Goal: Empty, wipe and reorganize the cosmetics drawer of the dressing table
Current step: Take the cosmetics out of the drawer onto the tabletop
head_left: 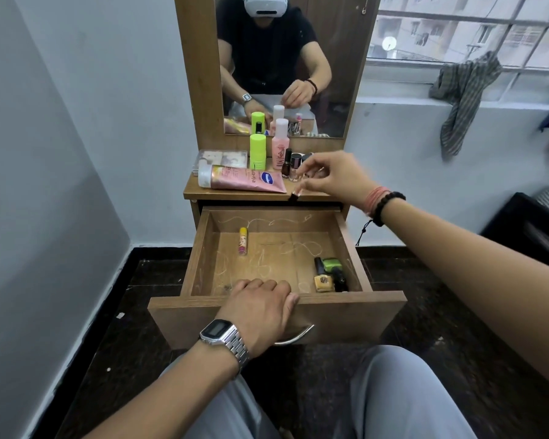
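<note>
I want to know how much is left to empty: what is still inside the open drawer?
Inside the drawer lie a yellow lip balm stick and, near the front right corner, a few nail polish bottles. The left hand on the front edge hides part of the floor.

The pink tube [244, 181] lying on the dressing table top carries a blue "Vaseline" logo.
</note>
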